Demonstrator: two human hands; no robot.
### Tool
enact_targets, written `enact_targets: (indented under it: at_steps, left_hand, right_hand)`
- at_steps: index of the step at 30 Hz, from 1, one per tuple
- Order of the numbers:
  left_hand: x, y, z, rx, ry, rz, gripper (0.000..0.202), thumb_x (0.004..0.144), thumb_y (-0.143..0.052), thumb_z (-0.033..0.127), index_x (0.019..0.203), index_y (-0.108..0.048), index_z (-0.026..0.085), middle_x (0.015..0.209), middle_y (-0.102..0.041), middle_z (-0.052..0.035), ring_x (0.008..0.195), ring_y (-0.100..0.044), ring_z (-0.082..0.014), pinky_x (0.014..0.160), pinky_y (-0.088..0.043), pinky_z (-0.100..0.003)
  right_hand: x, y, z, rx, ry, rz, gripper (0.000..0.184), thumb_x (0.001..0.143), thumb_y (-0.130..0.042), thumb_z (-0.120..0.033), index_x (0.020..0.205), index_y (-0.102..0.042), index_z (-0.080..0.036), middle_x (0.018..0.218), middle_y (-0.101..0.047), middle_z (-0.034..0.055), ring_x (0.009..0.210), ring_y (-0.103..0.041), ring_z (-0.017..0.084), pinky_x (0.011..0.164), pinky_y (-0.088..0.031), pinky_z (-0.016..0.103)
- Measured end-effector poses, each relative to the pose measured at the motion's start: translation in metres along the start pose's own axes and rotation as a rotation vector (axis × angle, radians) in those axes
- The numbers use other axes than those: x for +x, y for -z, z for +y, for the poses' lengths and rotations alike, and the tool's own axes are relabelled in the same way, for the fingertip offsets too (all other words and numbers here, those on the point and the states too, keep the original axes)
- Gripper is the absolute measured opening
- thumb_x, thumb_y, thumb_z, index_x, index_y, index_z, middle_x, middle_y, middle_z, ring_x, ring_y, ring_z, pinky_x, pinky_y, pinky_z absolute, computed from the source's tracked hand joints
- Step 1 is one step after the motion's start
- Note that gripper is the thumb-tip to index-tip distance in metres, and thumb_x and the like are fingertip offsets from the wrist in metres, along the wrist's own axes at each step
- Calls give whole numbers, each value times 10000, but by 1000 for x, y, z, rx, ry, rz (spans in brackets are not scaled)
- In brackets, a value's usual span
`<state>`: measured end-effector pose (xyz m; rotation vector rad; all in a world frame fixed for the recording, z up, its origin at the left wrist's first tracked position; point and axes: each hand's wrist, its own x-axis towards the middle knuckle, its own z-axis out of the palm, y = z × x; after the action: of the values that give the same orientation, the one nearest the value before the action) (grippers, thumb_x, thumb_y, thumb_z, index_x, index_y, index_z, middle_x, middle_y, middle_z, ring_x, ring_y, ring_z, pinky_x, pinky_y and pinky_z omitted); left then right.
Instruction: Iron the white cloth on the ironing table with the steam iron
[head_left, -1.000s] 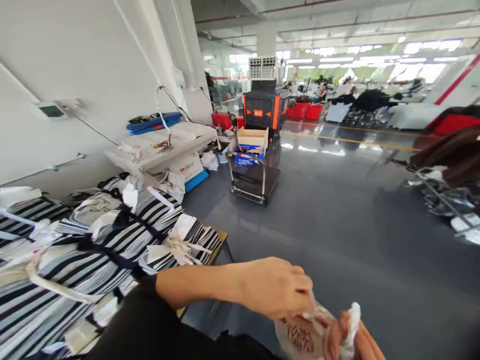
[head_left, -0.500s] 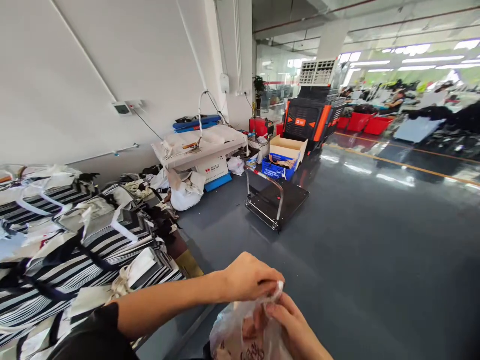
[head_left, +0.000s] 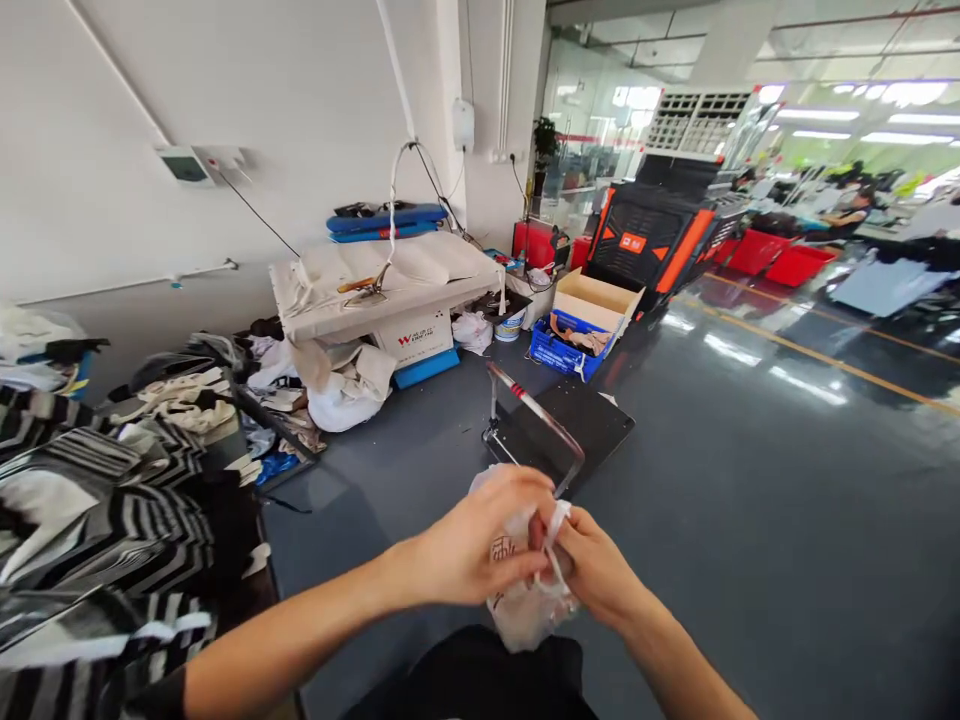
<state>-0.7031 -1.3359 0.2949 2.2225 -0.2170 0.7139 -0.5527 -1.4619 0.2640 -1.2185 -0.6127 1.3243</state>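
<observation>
A thin translucent plastic bag (head_left: pixel 529 615) with dark printed characters hangs in front of my body. The fingers of my left hand (head_left: pixel 484 535) curl over its top from the left, closed on the plastic. From the other side my right hand (head_left: pixel 600 565) pinches the gathered white neck of the bag, and a strip of plastic stands up between the two hands. Pale contents show faintly through the film, too blurred to name. Just beyond the bag is the handle of a black platform trolley (head_left: pixel 600 430) on the floor.
Striped fabric bundles (head_left: pixel 97 510) are piled at the left. An ironing table (head_left: pixel 360 285) with an iron stands against the wall. Further off are a blue crate (head_left: pixel 562 350), a black-and-orange machine (head_left: pixel 645 235) and red bins (head_left: pixel 799 262); people sit at distant worktables.
The view has shifted forward and right. Both hands and the bag have risen, and my left hand now reaches over the front of the bag; the pinch at its neck continues.
</observation>
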Motion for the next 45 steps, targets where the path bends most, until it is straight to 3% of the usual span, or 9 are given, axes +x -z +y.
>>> enact_targets:
  at_steps: [5,9,15,19,26,30,34,40,45]
  left_hand:
    - [59,42,-119,-19,538,-239,538,812,-782,272,1306,-581,208,1025,-757,-42,860,-714,-192,717,-500,-265]
    - [99,78,-206,322,746,-82,45,875,-616,222,869,-656,201,647,-615,18,556,-515,-122,589,-288,-268]
    - [149,166,-305,95,908,35,212,828,-536,186,635,-450,189,584,-458,35,566,-346,-102,588,-248,-278]
    - [174,229,-376,-363,893,10,194,909,-575,373,859,-621,190,822,-614,-2,749,-500,-147,674,-379,-258]
    - [206,304,-562,-542,1005,246,512,821,-660,650,668,-537,177,662,-458,24,652,-370,-117,610,-314,-256]
    - [232,365,-674,-562,1031,501,543,714,-714,689,675,-590,161,692,-568,-14,679,-494,-130,703,-414,-276]
    - [274,411,-778,-559,1087,676,552,657,-743,692,644,-547,175,664,-548,-2,637,-506,-122,682,-440,-284]
    - [353,440,-871,-605,1032,447,498,773,-730,612,643,-550,166,662,-561,-3,666,-531,-129,724,-481,-291]
    - [443,455,-892,-414,659,-232,370,981,-531,459,759,-603,171,750,-607,-2,737,-540,-131,754,-450,-265]
  right_hand:
    - [127,31,-75,-623,202,-340,291,981,-520,-313,735,-606,-183,730,-562,-12,681,-488,116,661,-372,257]
    - [226,46,-114,-879,536,-296,210,1007,-478,-218,920,-668,-202,900,-613,24,838,-555,155,767,-403,285]
    - [379,56,-140,-804,806,-414,221,1030,-422,-164,897,-592,-210,902,-592,30,905,-570,168,815,-460,283]
    - [482,60,-138,-1054,1015,-298,198,997,-430,-128,878,-567,-208,909,-585,50,883,-522,193,810,-463,322]
    - [657,40,-140,-1283,1243,45,171,921,-518,-105,839,-631,-204,993,-595,74,947,-511,215,875,-477,384]
    - [731,37,-146,-1157,1171,232,303,903,-468,-41,992,-695,-221,1332,-584,102,1287,-499,270,1125,-425,539]
    - [764,49,-130,-1030,910,321,269,956,-497,-99,955,-713,-260,1305,-640,81,1327,-516,294,1100,-480,551]
    - [818,89,-139,-887,830,426,267,995,-472,-185,832,-670,-258,1182,-684,95,1224,-588,329,1077,-486,598]
    - [931,166,-217,-934,849,455,366,975,-572,-281,1339,-597,-260,1418,-572,151,1315,-562,329,1052,-516,553]
